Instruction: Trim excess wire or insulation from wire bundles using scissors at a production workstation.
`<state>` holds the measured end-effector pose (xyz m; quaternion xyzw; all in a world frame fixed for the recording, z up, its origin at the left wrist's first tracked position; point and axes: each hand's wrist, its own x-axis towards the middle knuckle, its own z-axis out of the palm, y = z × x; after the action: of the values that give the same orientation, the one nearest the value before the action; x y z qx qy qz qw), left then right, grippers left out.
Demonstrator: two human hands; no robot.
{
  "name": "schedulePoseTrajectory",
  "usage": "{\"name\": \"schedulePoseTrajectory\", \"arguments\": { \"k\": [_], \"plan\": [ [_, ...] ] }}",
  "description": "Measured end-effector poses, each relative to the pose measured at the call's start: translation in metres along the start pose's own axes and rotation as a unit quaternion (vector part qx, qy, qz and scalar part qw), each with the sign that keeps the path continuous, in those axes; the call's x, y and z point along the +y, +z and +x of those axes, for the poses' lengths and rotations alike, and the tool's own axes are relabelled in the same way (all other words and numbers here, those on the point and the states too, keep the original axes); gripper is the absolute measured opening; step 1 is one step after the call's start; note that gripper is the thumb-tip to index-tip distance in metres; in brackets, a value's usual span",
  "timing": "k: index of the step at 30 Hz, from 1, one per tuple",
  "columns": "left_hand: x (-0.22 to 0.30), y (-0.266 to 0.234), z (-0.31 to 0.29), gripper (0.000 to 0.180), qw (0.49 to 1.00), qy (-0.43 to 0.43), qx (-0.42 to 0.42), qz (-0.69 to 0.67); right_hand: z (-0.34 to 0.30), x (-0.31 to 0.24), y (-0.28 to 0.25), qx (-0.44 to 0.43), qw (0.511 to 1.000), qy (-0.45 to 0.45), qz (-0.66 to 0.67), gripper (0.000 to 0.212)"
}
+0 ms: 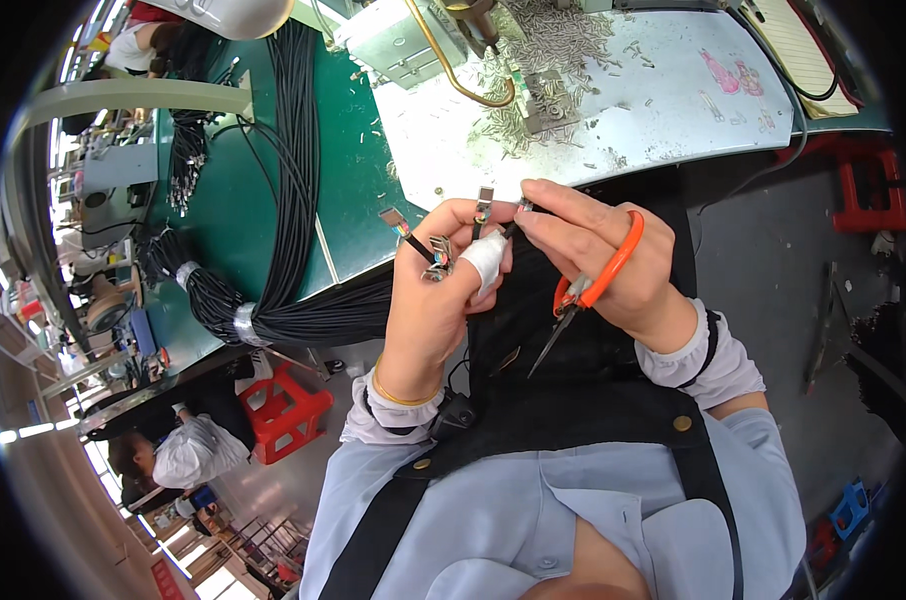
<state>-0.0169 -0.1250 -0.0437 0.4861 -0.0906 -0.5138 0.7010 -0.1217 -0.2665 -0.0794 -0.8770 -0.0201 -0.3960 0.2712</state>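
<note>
My left hand (418, 315) is closed around several black cables, with white wrapping on its thumb. Their stripped ends stick out between the fingers: one metal connector (484, 200) with coloured wires stands upright, another connector (391, 216) leans left, and a cluster of connectors (439, 258) lies by the thumb. My right hand (623, 250) meets the left one and pinches a cable end (524, 207) between thumb and fingertips. Orange-handled scissors (628, 250) hang from that same hand, a handle loop over the fingers and the blades pointing down toward my black apron.
A long bundle of black cables (293, 150) runs over the green table (353, 180) on the left. Beyond my hands, small metal parts (563, 40) lie scattered on a white board (663, 120) beneath a machine (403, 45). Red stools (283, 412) stand on the floor; other people sit at left.
</note>
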Motion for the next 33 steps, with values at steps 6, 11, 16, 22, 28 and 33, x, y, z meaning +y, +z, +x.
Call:
{"name": "schedulePoseTrajectory", "arguments": {
  "k": [6,11,16,22,28,33],
  "plan": [
    [-0.008,0.016,-0.001,0.018,0.961,0.135,0.127,0.204,-0.007,0.006,0.015,0.061,0.986,0.048,0.149,0.026],
    [-0.008,0.016,-0.003,0.015,0.962,0.132,0.128,0.201,-0.008,0.002,0.013,0.045,0.985,0.068,0.15,0.024],
    [-0.009,0.015,-0.003,0.015,0.953,0.134,0.116,0.246,-0.007,-0.008,0.005,-0.021,0.991,0.097,0.086,0.015],
    [-0.021,0.016,0.001,0.015,0.871,0.247,0.132,0.403,-0.01,-0.012,0.019,0.057,0.94,0.231,0.242,0.004],
    [-0.011,0.019,0.0,0.016,0.963,0.109,0.15,0.195,0.006,-0.021,0.001,0.002,0.729,0.464,0.503,0.006],
    [-0.01,0.016,-0.001,0.016,0.973,0.101,0.129,0.164,0.0,-0.016,0.005,0.034,0.802,0.389,0.452,0.011]
  ]
}}
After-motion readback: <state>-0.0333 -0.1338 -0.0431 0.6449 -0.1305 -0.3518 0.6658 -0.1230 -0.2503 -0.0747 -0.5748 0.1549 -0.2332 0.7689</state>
